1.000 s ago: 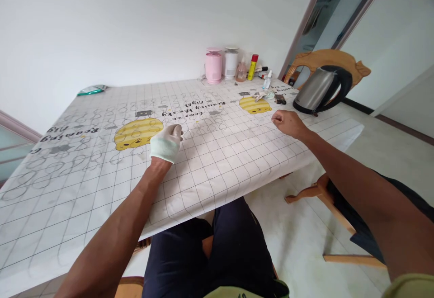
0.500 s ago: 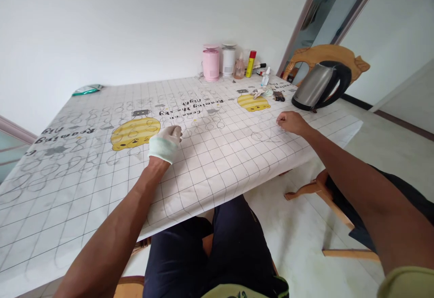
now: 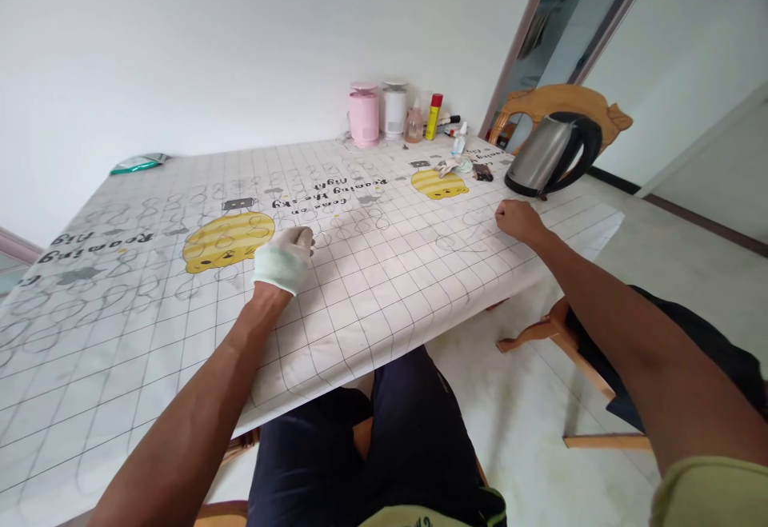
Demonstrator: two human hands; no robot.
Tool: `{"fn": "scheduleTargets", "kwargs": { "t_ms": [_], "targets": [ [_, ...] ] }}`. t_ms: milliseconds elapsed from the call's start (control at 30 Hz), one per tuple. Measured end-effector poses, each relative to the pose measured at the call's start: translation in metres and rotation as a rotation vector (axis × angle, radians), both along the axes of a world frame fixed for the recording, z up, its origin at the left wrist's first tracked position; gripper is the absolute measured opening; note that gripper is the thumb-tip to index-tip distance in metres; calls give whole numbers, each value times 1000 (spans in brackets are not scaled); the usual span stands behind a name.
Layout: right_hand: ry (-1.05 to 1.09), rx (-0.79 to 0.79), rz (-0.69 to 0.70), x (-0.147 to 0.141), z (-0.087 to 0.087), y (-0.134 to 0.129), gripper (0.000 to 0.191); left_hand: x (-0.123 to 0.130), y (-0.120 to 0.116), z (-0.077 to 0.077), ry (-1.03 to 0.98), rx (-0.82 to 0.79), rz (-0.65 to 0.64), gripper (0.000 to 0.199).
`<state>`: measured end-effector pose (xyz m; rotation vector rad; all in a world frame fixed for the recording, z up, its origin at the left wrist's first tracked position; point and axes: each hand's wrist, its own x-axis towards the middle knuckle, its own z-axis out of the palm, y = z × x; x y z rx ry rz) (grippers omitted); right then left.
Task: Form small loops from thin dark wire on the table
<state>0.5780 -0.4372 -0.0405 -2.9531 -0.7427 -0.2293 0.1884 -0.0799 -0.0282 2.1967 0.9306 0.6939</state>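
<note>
My left hand (image 3: pixel 284 259) wears a white glove with a pale green cuff. It rests on the white checked tablecloth (image 3: pixel 372 295) beside a printed yellow striped bear, its fingers curled together; whatever they may hold is too small to make out. My right hand (image 3: pixel 519 221) is bare and closed, at the right part of the table, in front of the steel kettle (image 3: pixel 540 155). Its fingers are pressed together, and what they may hold is hidden. Faint looping lines (image 3: pixel 108 295) spread over the cloth at the left.
Along the wall stand a pink device (image 3: pixel 364 117), a white device (image 3: pixel 394 113), a pinkish bottle (image 3: pixel 414 124) and a red and yellow can (image 3: pixel 433 117). A crumpled glove (image 3: pixel 454 167) and a dark packet (image 3: pixel 482 173) lie nearer. A green packet (image 3: pixel 139 163) is far left. Wooden chairs flank the right side.
The view has shifted slightly, so the table items appear further left. My right hand has moved a little to the right relative to the table, nearer the kettle. Both hands stay closed.
</note>
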Motion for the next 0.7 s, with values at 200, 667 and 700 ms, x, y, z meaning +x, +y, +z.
{"fn": "scheduleTargets", "kwargs": {
  "t_ms": [200,667,700],
  "targets": [
    [-47,33,250,-35,8,14,19,1,1,-2,-2,-18,-9,31],
    [-148,29,822,-211,-26,49,37,0,-10,5,84,15,-31,33],
    [-154,45,856,-220,-28,49,38,1,-14,4,90,19,-46,34]
  ]
}}
